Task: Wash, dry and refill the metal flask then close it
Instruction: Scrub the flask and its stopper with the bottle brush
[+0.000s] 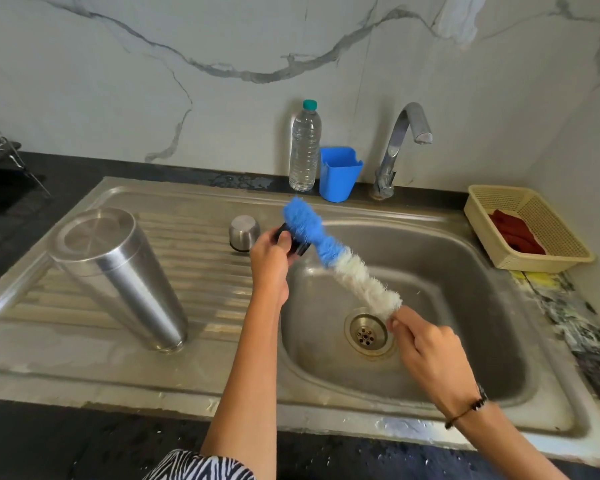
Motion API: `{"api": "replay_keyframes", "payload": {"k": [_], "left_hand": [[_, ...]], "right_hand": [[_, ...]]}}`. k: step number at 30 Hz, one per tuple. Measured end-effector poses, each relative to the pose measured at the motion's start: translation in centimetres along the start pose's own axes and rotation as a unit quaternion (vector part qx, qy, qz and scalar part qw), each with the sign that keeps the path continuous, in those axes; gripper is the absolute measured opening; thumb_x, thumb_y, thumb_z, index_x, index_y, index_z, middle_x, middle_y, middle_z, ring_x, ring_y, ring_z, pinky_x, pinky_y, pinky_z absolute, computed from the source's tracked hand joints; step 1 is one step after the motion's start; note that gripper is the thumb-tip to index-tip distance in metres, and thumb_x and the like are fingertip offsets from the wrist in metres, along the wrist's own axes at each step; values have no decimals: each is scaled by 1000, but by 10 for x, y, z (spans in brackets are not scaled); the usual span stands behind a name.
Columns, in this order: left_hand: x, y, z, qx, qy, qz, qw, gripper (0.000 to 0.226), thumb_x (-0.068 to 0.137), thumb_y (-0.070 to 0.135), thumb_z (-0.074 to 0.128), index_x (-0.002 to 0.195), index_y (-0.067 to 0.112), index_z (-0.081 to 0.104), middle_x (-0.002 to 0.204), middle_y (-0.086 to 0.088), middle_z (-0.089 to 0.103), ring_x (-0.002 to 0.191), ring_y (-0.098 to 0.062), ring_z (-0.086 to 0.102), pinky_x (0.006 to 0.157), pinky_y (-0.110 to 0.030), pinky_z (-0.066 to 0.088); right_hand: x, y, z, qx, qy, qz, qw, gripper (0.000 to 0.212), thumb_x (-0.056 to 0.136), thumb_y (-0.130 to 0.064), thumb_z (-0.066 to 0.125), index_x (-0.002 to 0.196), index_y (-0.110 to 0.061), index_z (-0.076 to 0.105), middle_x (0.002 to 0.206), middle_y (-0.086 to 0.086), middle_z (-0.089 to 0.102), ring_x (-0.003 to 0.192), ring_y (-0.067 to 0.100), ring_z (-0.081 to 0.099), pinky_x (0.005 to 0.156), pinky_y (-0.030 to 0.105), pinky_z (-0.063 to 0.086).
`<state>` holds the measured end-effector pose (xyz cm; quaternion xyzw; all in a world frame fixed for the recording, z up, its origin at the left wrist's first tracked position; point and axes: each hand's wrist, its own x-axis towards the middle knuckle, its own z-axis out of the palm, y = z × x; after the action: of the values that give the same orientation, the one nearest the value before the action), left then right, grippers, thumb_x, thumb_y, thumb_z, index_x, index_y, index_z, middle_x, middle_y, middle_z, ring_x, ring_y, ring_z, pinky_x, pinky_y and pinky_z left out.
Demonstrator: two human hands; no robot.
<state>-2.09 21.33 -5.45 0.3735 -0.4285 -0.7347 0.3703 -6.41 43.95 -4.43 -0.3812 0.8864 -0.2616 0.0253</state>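
Steel is what most of this scene is made of: the metal flask (118, 278) stands inverted on the ribbed drainboard (201, 271) to the left of the sink basin (465, 306), its flat base up and its mouth down on the ribs. We judge it is parked this way so that water can run out of it and along the grooves. Its long axis is close to upright, and the lean away from us is probably the wide lens. A small steel cap (244, 233) sits dome up on the same drainboard, further back and well apart from the flask.

We hold the work over the basin, most likely so drips fall toward the drain (367, 336). Our left hand (271, 261) is curled round a small black part (293, 242), gripping it between thumb and fingers; we take it for the flask's stopper or lid piece, though we cannot tell for certain. Our right hand (430, 355) pinches the near end of a bottle brush (340, 259), its fingers closed on the stem just below the white bristles. The brush runs diagonally, its blue tip up and back against the black part, its white end down toward the drain.

Behind the sink stand a clear water bottle (305, 147) with a teal cap, a blue plastic holder (339, 174) and the tap (400, 147), which shows no running water. A cream basket (534, 202) on the right holds a red cloth (516, 233), handy, we judge, for the drying step. The bottle is probably there for the refill.
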Motion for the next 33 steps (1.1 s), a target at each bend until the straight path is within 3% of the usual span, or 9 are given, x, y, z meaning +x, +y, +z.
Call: {"api": "replay_keyframes", "payload": {"k": [2,6,10,13,18,23,25,28,33], "left_hand": [[1,-1,-1,-3,3,-5,1000,17,98,4,46,106,11,60,106,-7,65,107,-26,62,81,-32,54],[-1,-4,3,1,2,-18,1000,20,99,4,44,110,12,58,113,-14,63,107,-29,62,80,-33,54],[2,-4,-4,-27,-11,-40,999,27,102,5,37,122,8,55,121,-15,62,108,-32,62,91,-45,52],[1,-5,-2,-50,-25,-57,997,29,103,6,32,124,4,52,121,-18,60,105,-32,63,94,-48,50],[3,-6,-6,-137,-46,-60,988,30,102,2,29,122,6,52,110,-14,62,100,-28,62,97,-47,47],[0,-2,-4,-175,-71,-53,981,24,100,21,43,114,6,54,106,-14,61,95,-23,61,88,-38,49],[1,-1,-6,-172,-76,-38,982,20,99,21,46,111,7,54,104,-10,63,93,-20,62,83,-33,51],[2,-1,-9,-170,-83,-36,981,16,99,20,45,108,10,55,102,-9,64,90,-19,62,75,-28,52],[2,-1,-7,-207,-71,-41,975,18,101,20,41,101,11,57,100,-9,64,94,-21,61,93,-41,48]], "right_hand": [[0,0,3,2,-6,1,1000,42,80,-44,22,84,-21,56,54,2,52,53,37,51,51,41,43],[17,3,8,13,-6,31,999,18,93,-19,40,85,-19,56,60,6,57,60,35,52,56,39,41],[9,3,9,17,-32,17,999,20,93,-21,39,84,-17,57,64,7,59,62,35,52,59,40,41],[13,5,10,29,-45,56,997,18,93,-12,43,82,-12,57,65,9,58,65,34,52,60,37,38],[14,4,7,46,-52,45,997,18,92,-10,44,80,-11,57,61,7,55,63,32,50,60,35,35],[16,8,8,71,-55,57,994,21,91,-9,43,75,-13,55,54,-3,50,59,27,46,58,29,36],[15,8,9,91,-54,51,993,23,90,-8,44,71,-15,55,53,-11,49,53,18,40,54,22,33],[15,9,8,96,-60,61,992,24,91,-8,44,71,-16,55,53,-15,50,52,14,39,54,22,33],[9,3,10,97,-57,33,993,25,90,-7,45,69,-17,53,52,-1,47,50,18,38,52,23,31]]}}
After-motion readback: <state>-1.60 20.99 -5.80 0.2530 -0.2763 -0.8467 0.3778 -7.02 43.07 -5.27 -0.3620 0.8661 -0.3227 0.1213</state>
